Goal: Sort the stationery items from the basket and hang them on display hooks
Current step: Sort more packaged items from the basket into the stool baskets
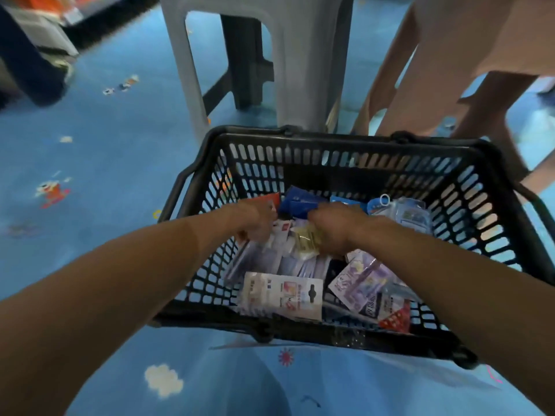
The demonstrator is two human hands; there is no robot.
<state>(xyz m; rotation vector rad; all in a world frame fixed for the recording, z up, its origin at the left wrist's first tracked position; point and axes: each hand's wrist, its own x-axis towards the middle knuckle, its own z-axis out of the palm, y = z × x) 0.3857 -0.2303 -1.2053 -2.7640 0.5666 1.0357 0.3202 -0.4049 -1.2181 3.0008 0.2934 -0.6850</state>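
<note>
Two bare forearms reach down from the near edge into a black plastic basket (345,145) that sits on a blue floor (105,145) printed with clouds and cartoon figures. The left grip (258,220) is pressed into the heap at the basket's left side, fingers bent down among clear-wrapped packets (261,259). The right grip (336,226) lies just beside it, fingers curled over a pale yellow packet (306,241). Motion blur makes it impossible to tell whether either grip actually clasps anything.

All the stationery is inside the basket. A white carded pack (282,292) leans against the near wall, with a purple pack (357,283) to its right and a red pack (393,319) in the near right corner. Dark blue packs (297,199) lie beyond the hands, and a clear blister pack (408,214) sits toward the far right.

A grey plastic stool (300,55) stands just behind the basket, beside another person's legs (435,70).
</note>
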